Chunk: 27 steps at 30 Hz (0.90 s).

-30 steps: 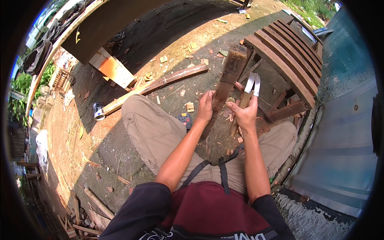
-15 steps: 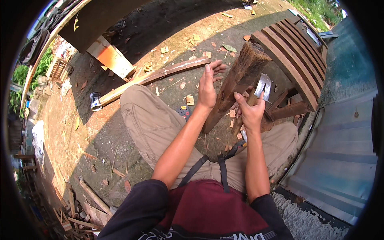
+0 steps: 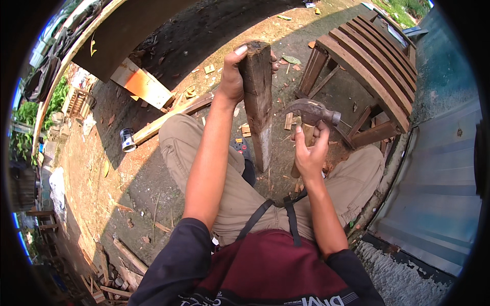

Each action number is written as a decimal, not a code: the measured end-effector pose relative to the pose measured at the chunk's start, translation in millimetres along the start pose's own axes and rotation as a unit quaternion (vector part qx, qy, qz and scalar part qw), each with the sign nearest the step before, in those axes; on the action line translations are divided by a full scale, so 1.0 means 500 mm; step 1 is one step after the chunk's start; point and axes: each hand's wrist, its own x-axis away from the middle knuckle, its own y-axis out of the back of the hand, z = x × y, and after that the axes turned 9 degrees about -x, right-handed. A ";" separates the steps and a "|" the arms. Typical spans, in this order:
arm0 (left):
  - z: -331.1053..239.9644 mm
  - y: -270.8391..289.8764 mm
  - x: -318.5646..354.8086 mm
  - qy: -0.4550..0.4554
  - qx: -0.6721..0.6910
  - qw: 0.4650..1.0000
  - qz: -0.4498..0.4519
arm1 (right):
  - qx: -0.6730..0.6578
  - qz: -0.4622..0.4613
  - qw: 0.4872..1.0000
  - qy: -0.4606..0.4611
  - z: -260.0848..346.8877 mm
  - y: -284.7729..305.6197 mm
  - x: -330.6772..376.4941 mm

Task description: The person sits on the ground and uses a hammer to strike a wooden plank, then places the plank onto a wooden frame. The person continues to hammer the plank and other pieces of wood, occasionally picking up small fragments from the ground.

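My left hand [image 3: 234, 76] is wrapped round the upper part of a dark, weathered wooden beam [image 3: 259, 102], thumb on the near side and fingertips showing past its right edge. The beam stands on end between my knees, its rough top facing up. To its right, my right hand [image 3: 312, 153] grips a claw hammer by its wooden handle, close under the head. The steel hammer head [image 3: 312, 111] points its claw left toward the beam and its striking face right. A small gap parts the hammer from the beam.
A slatted wooden bench [image 3: 370, 66] stands at the right, beside a metal sheet wall [image 3: 434, 188]. Behind my left knee lies a long wooden plank [image 3: 153, 131], with an open tin can [image 3: 127, 140] at its end. Wood chips [image 3: 246, 130] and scrap sticks [image 3: 130, 255] litter the ground.
My left hand has gone from open beside the beam to gripping its top. The beam has shifted left and stands more upright. The hammer has turned so its head shows side-on.
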 end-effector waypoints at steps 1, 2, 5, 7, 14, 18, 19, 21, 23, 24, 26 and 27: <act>0.002 0.002 -0.001 0.001 0.010 1.000 0.001 | -0.071 0.012 0.997 -0.020 -0.026 -0.010 0.001; 0.002 0.007 0.000 0.002 0.021 1.000 0.006 | -0.092 0.025 0.995 -0.032 -0.028 -0.017 -0.008; 0.001 0.014 0.004 0.005 0.039 0.999 0.017 | -0.072 0.053 0.995 -0.046 -0.015 -0.032 -0.023; -0.003 0.012 0.010 0.011 0.032 0.999 0.015 | -0.052 0.062 0.996 -0.034 0.007 -0.045 -0.035; 0.002 0.039 0.010 0.016 0.072 0.997 0.022 | 0.041 0.085 0.995 0.024 0.034 -0.084 -0.026; 0.000 0.043 0.005 0.032 0.077 0.996 0.019 | 0.067 0.139 0.988 -0.005 0.020 -0.076 0.001; 0.001 0.044 0.004 0.029 0.073 0.997 0.016 | 0.062 0.151 0.986 -0.018 0.017 -0.072 0.003; 0.000 0.049 0.001 0.028 0.060 0.998 0.010 | 0.052 0.173 0.983 -0.041 0.010 -0.064 0.003; 0.000 0.055 0.002 0.035 0.048 0.998 0.006 | 0.080 0.202 0.976 -0.021 -0.011 -0.048 0.013; -0.001 0.055 0.002 0.029 0.048 0.998 0.002 | 0.094 0.217 0.972 -0.011 -0.018 -0.041 0.017; -0.002 0.055 0.002 0.020 0.049 0.999 -0.007 | 0.125 0.200 0.970 -0.053 -0.016 -0.031 0.019; -0.001 0.056 0.007 0.017 0.045 0.999 -0.004 | 0.139 0.195 0.968 -0.078 -0.001 -0.030 0.022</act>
